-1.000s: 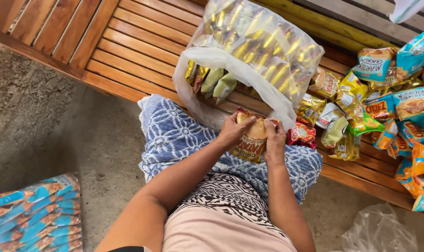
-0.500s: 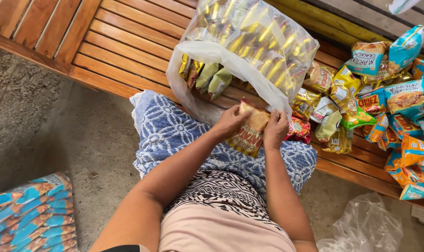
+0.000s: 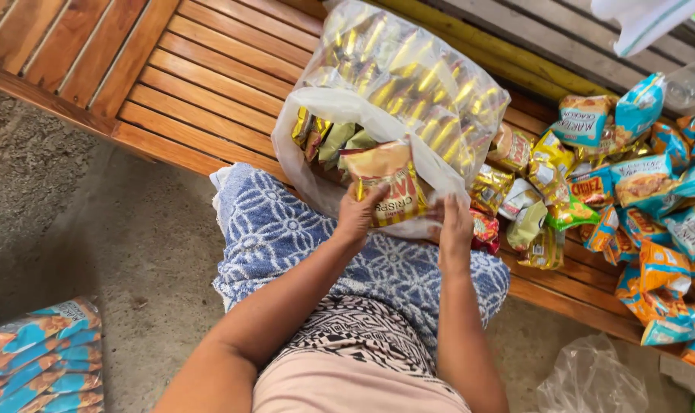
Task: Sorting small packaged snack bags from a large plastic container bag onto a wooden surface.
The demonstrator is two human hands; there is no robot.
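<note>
From my remote seat I see my left hand (image 3: 357,218) clamped on a yellow and red snack packet (image 3: 386,183), thumb across its front, holding it upright right at the mouth of the big clear plastic bag (image 3: 409,84). Half a second ago that packet sat lower, over the blue patterned cloth (image 3: 286,229) on my lap, pinched by both hands; now it has risen to the bag's opening and only the left grip carries it. My right hand (image 3: 454,229) has let go, its fingers loosely apart, resting on the bag's white rim just right of the packet. I judge the packet is at the point of going into or coming out of the bag; I cannot tell which. Inside the bag, more packets are stacked in gold rows, with a few green ones near the mouth. To the right of the bag, a loose heap of packets (image 3: 630,183) covers the wooden desk (image 3: 194,84). Well left of the bag and below it, a blue and orange pack (image 3: 38,367) lies on the concrete floor.
</note>
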